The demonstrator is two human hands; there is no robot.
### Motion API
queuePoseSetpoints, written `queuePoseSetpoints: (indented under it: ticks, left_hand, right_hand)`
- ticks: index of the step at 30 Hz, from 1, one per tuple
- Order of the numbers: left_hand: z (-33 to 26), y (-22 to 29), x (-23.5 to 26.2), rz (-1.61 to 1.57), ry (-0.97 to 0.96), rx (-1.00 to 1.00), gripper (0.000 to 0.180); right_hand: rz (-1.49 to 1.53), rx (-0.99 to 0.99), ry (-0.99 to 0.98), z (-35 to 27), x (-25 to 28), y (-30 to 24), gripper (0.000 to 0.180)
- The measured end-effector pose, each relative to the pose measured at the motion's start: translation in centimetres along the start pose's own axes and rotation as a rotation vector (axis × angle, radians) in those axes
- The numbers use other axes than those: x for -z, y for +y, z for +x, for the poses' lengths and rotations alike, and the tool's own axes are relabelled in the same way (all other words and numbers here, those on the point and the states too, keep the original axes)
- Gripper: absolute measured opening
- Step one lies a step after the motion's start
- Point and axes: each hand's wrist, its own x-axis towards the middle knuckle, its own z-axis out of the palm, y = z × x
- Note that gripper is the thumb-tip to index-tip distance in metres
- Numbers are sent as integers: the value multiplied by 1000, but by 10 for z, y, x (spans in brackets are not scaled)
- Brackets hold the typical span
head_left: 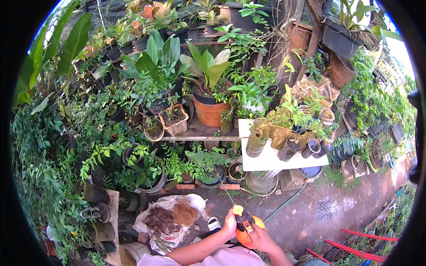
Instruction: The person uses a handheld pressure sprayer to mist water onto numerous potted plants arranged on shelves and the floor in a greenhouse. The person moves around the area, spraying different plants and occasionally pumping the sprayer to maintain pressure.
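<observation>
Orange pump sprayer [243, 230] sits bottom centre of frame, both hands clamped on it: left hand [230, 221] on the pump top, right hand [262, 239] cupping the tank. Thin wand [226, 191] points up toward the potted plants [208, 166] at mid-frame. My read: brace the tank firmly, pump straight down without tilting, keep the wand tip aimed at foliage, clear of the soil pile on the sack [171, 217] lower left.

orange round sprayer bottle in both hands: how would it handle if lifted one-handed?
The orange round plastic sprayer bottle is probably rigid. Its curved body may slip, so the left hand and right hand both grip it. It may be heavy if filled; the level isn't visible. Its thin wand likely flexes.
</observation>
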Motion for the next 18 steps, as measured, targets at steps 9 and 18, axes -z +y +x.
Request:
queuePoseSetpoints:
  ticks: [9, 18]
  left_hand:
    - [-47, -68, -13, -41, 24, -93, 37]
    - [-77, -143, -35, 83, 4, -78, 40]
  right_hand:
    - [4, 5, -98, -64, 27, 39, 28]
    - [100, 47, 40, -142, 32, 103, 34]
